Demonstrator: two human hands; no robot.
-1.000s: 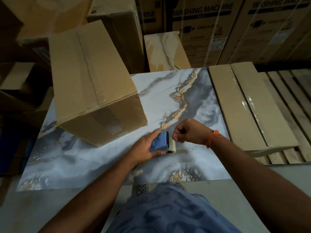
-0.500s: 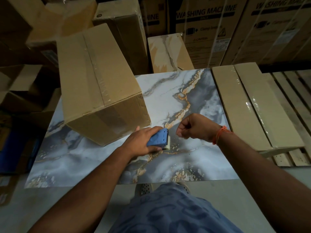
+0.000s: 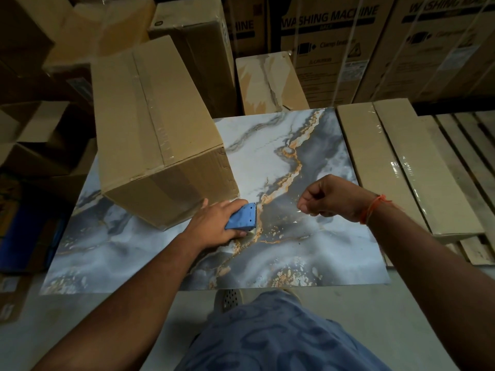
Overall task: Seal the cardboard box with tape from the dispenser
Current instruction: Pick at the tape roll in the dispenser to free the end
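A long brown cardboard box point(image 3: 150, 135) lies on the marble-patterned slab point(image 3: 267, 162), its top seam covered by clear tape. Just right of the box's near corner, my left hand point(image 3: 214, 223) grips a blue tape dispenser point(image 3: 242, 216) resting on the slab. My right hand point(image 3: 329, 198) is held to the right of it, fingers pinched on the end of a clear tape strip that runs back toward the dispenser; the strip itself is barely visible.
Flat wrapped cartons point(image 3: 396, 167) lie on a wooden pallet point(image 3: 476, 162) to the right. Large washing-machine cartons point(image 3: 334, 44) stand behind. More boxes point(image 3: 195, 57) crowd the back and left. A smaller marble slab point(image 3: 267, 84) leans behind the work surface.
My right hand has moved rightward away from the dispenser, drawing tape out. My left hand with the dispenser has shifted left, closer to the box's near corner.
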